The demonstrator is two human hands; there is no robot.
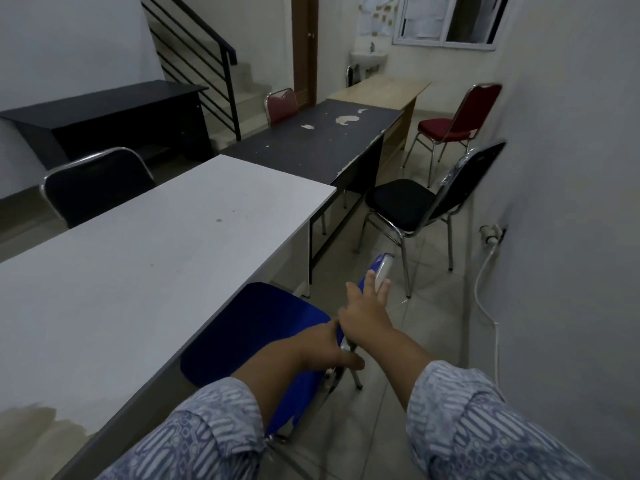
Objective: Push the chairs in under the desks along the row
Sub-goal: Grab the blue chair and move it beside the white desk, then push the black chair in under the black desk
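Both arms reach forward and down, bare from mid-forearm, with patterned sleeves behind. The left hand (325, 349) grips the top edge of the blue chair (249, 327) backrest, its thumb lying across the rear side and its fingers hidden over the front. The right hand (363, 315) lies just beyond it on the same edge, wrist straight, with fingers (370, 282) stretched out and slightly spread along the rim.

1. The one head-worn view looks forward and steeply down from above the desk tops, wide-angled
2. It faces along the row, white laminate desk (156, 271) at left, grey tiled floor (433, 317) at right
3. Nearest the lens: left hand (329, 351), right hand (363, 313), blue padded chair (252, 327); the white-framed window (446, 20) is far off
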